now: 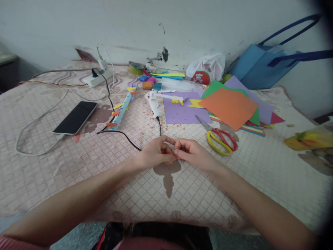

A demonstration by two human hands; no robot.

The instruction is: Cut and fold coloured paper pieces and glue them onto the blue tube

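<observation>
My left hand [158, 151] and my right hand [191, 152] meet over the front middle of the table, fingertips pinched together. Between them shows a small orange piece [178, 157], mostly covered by the fingers; it looks like paper, but its shape cannot be made out. Just beyond the hands lies a white glue gun [153, 106] with a black cord. To its left rests a light blue strip [122, 111] with orange, yellow and purple pieces along its sides. Scissors [220, 137] with red and yellow handles lie to the right of my right hand.
Coloured paper sheets [229, 106] are stacked at right, beside a purple sheet [171, 116]. A phone [75, 118] on a white cable lies left, below a power strip [99, 78]. A blue bag [260, 66], plastic bag [208, 67] and tape roll [136, 68] stand along the wall.
</observation>
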